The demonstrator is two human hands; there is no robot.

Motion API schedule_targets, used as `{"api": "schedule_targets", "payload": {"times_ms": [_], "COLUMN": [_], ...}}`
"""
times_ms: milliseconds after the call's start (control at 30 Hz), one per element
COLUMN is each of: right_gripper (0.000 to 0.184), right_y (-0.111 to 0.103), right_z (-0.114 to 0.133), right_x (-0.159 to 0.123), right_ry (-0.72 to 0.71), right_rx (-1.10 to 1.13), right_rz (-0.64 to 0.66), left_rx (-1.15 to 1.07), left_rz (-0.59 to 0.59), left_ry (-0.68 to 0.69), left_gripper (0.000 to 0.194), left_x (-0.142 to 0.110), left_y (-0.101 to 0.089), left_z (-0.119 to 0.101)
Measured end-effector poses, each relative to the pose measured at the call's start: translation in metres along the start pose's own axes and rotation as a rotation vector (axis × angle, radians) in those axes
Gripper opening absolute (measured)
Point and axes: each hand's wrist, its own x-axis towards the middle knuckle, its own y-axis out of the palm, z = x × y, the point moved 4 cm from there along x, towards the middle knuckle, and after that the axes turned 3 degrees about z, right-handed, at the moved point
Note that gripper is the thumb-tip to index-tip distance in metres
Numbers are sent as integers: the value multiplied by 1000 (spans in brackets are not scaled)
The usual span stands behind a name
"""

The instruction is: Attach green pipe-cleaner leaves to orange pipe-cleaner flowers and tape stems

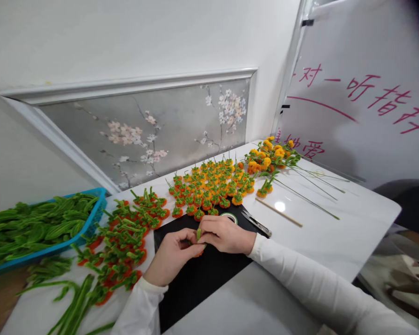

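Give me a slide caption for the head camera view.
Left hand and right hand hold a green-stemmed orange chenille flower over a black mat, beside clustered chenille blossoms.

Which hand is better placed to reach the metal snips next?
Probably the right hand: the snips lie near its wrist, while the left hand is farther off. Both appear to hold a small green piece.

Backed by white wall (143,37), set with framed blossom panel (174,121). Flanked at right by pale, pink-lettered sheet (356,51). Fitted with glossy white tabletop (363,200), catching one bright glare (280,206).
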Motion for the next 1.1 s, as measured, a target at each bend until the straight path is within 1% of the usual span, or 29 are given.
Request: {"api": "schedule_targets", "payload": {"times_ms": [100,200,300,400,500,567,667,767,867,933,1000,1100], "right_gripper": [14,14,15,15,14,14,16,14,8,6,10,17], "right_y": [-1,-3,-5,-7,-7,-6,-2,3,5,3,0,-4], "right_z": [-1,1,6,10,13,14,12,10,9,10,11,13], "right_x": [0,-1,-1,-1,0,0,-1,-1,0,0,1,2], "right_ry": [-17,-33,-62,-97,-116,-107,-73,-68,-70,-50,-22,-3], "right_rx": [-31,-27,26,144,263,276,210,155,158,182,211,261], "right_rz": [26,22,23,16,12,-3,-36,-15,36,52,56,66], "left_rx": [-66,-156,-238,-296,-327,-282,-146,-16,70,92,95,74], "left_rz": [12,37,109,206,278,273,230,191,143,133,133,127], "left_ry": [-46,-155,-267,-309,-258,-163,-44,-15,34,78,103,106], "left_gripper": [17,19,21,26,26,21,18,14,21,23,25,26], "left_x": [-1,-4,-10,-15,-17,-16,-14,-11,-9,-8,-7,-6], "left_y": [-2,-2,0,2,4,2,-2,-4,-5,-4,-3,-3], "left_z": [2,3,4,4,2,-1,-7,-8,-8,-7,-6,-3]}}
